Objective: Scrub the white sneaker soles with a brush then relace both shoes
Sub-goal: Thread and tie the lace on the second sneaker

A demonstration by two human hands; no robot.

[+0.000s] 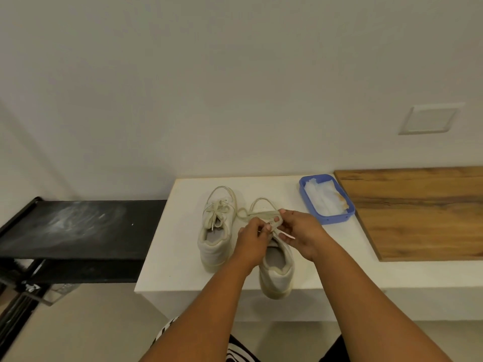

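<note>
Head view: relacing step, near shoe (277, 267) at counter's (183, 257) front edge. My left hand (252, 240) and right hand (300, 231) both pinch its lace (261, 215). Next: probably tie the bow.

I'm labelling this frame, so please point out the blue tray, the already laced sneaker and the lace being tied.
blue tray (337, 220): head view, near rim.
laced sneaker (213, 250): head view, heel.
lace (261, 214): head view, strand ahead of the fingers.
</note>
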